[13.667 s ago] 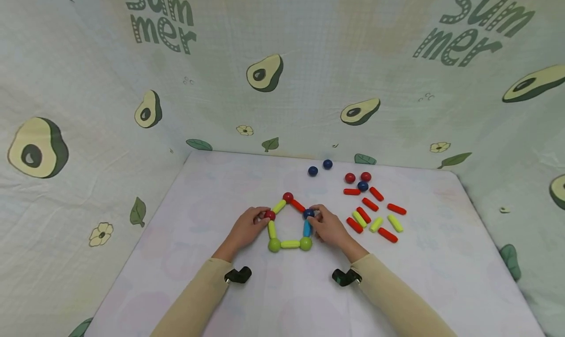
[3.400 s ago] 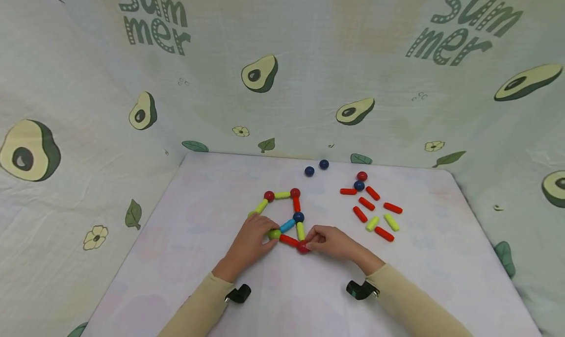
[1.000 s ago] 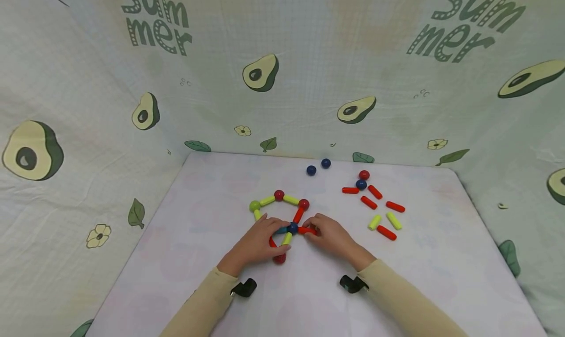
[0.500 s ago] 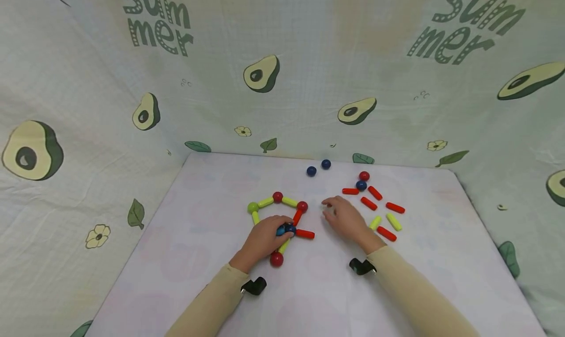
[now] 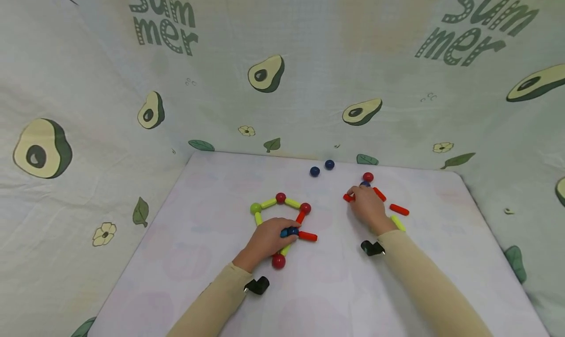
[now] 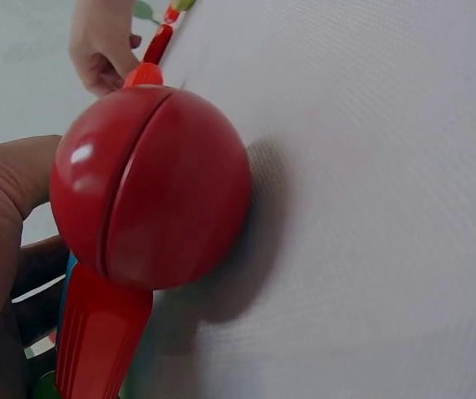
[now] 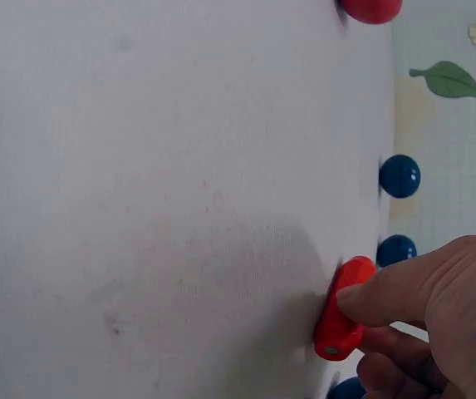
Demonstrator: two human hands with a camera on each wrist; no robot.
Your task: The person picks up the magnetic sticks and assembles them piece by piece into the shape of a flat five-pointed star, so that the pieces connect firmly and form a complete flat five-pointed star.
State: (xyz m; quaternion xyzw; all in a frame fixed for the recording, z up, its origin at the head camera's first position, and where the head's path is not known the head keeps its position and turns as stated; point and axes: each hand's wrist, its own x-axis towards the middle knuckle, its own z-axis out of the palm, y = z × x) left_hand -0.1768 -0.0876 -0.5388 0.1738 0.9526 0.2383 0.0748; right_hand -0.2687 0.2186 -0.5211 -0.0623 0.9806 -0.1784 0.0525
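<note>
On the table lies a ring-shaped figure of magnetic rods and balls. Its far side shows a green ball point(image 5: 255, 208), two red balls and yellow rods point(image 5: 268, 203). My left hand point(image 5: 265, 239) holds it by the dark blue ball point(image 5: 293, 231), thumb and fingers on either side. A red rod point(image 5: 308, 236) juts right from that ball. Nearest me is a red ball point(image 6: 150, 187), with a red rod point(image 6: 105, 332) joined to it in the left wrist view; the palm hides part of the figure. My right hand point(image 5: 368, 207) pinches a loose red rod point(image 7: 333, 332) between thumb and fingers.
Two blue balls point(image 5: 315, 171) sit near the table's back edge. Around the right hand lie a red ball point(image 5: 368, 177), a partly covered blue ball point(image 5: 364, 184), red rods point(image 5: 399, 210) and a yellow rod point(image 5: 398, 223). A printed cloth point(image 5: 309, 106) hangs behind the table.
The right hand let go of the red rod joined to the blue ball, moved right and away, and took hold of a loose one. The left hand stayed on the figure.
</note>
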